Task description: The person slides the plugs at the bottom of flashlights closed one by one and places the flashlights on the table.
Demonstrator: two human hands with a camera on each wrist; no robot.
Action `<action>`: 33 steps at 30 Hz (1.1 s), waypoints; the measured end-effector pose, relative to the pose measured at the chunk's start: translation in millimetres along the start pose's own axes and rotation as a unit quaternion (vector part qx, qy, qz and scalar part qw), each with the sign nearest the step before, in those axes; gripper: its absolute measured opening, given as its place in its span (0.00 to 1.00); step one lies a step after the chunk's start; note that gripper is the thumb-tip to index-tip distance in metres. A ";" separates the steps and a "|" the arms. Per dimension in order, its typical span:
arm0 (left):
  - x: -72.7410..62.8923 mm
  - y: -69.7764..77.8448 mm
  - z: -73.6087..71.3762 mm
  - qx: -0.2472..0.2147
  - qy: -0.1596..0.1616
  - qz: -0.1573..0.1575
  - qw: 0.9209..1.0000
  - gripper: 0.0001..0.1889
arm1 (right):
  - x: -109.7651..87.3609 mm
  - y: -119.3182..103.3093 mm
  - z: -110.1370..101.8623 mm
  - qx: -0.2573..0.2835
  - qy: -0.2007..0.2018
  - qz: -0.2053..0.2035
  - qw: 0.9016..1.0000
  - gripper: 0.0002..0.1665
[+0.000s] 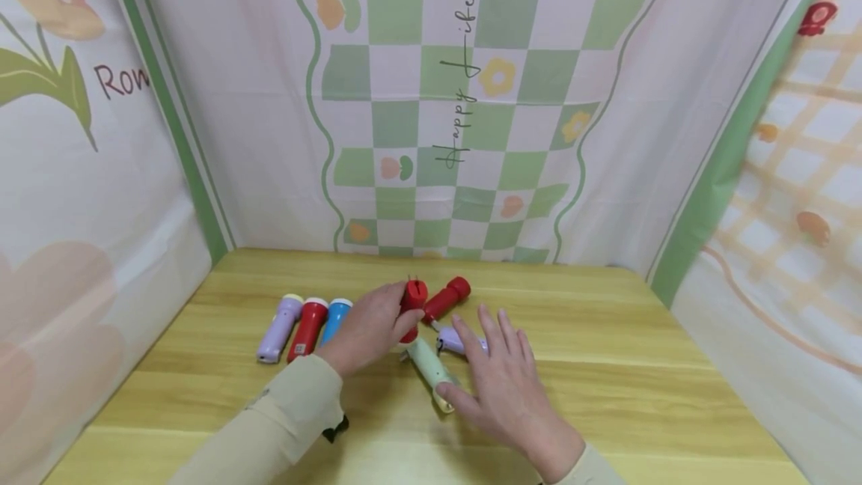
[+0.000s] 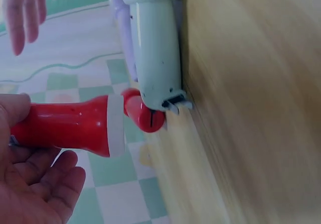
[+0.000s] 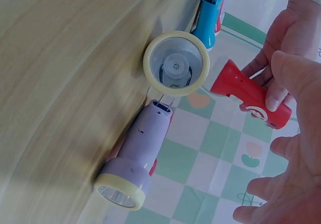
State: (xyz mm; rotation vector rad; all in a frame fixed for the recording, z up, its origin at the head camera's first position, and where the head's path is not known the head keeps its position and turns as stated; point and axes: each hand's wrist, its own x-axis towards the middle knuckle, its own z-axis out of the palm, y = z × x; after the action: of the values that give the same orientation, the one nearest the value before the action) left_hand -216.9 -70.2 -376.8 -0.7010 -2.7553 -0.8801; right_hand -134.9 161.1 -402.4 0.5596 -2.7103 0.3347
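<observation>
Biggest first: printed cloth (image 1: pixel 532 13) at the back, then the wood-grain table (image 1: pixel 606 380).

R hand (image 1: pixel 505 384) – fingers spread wide, thumb out, nothing held; it hovers over the right part of the torch group. L hand (image 1: pixel 367 328) pinches the held red torch (image 2: pixel 70 126) by its slim body, thumb vs. curled fingers, head down and tail up, apparently off the table.

Beneath and beside it, all lying down: mint torch (image 1: pixel 429 365) nearest the person, lilac torch (image 1: pixel 453 340) by the R hand's fingers, rear red torch (image 1: pixel 447 299) behind. To the left, a close row: outer lilac torch (image 1: pixel 278 329), row red torch (image 1: pixel 308 329), blue torch (image 1: pixel 337 316), the last partly hidden by the L hand.

Handling, my guess: rigid plastic, light, prob. a bit slick and apt to roll. Best hold is mid-body, just below the flared head, w/ a light pinch; keep off the lens.

Smallest: metal prongs (image 2: pixel 179 106) stick out of the mint torch's tail – look thin, could bend or snag, so don't grip there.
</observation>
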 end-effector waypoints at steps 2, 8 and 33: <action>-1.7 1.3 0.1 -0.036 -0.008 -0.018 0.999 0.12 | 0.1 0.1 -0.4 0.000 0.000 0.001 1.000 0.54; -8.1 2.0 1.9 -0.135 -0.032 -0.067 0.988 0.20 | 0.9 0.5 -2.5 -0.002 -0.002 0.004 1.000 0.54; -20.0 10.0 16.1 -0.451 -0.101 -0.169 0.871 0.33 | 1.9 0.2 -5.6 0.006 0.006 0.010 1.000 0.55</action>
State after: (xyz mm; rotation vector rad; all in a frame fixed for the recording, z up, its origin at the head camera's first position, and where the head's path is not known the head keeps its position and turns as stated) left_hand -194.8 -61.3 -390.6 -0.4086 -2.5520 -2.3555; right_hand -135.1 162.3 -396.6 0.5329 -2.7055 0.3598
